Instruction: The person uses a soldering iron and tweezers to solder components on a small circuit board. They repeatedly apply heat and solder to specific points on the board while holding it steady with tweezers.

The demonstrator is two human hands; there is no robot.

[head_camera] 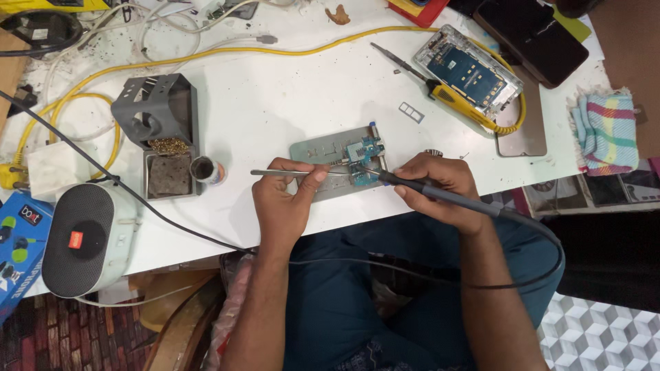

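My left hand (285, 199) pinches metal tweezers (275, 172) whose tips reach right toward a small blue circuit board (364, 152). The board is clamped on a grey metal holder plate (316, 150) at the white table's front edge. My right hand (436, 189) grips a black soldering iron (405, 182) like a pen, its tip on the board beside the tweezer tips. The iron's black cable (543, 240) loops down over my lap.
A grey soldering stand with brass wool (159, 113) and a small flux pot (205, 169) sit left. An opened phone (467, 71), a yellow-handled screwdriver (447, 96), a yellow cable (206, 60), a dark phone (533, 38), a folded cloth (608, 130) and a grey speaker (86, 237) lie around.
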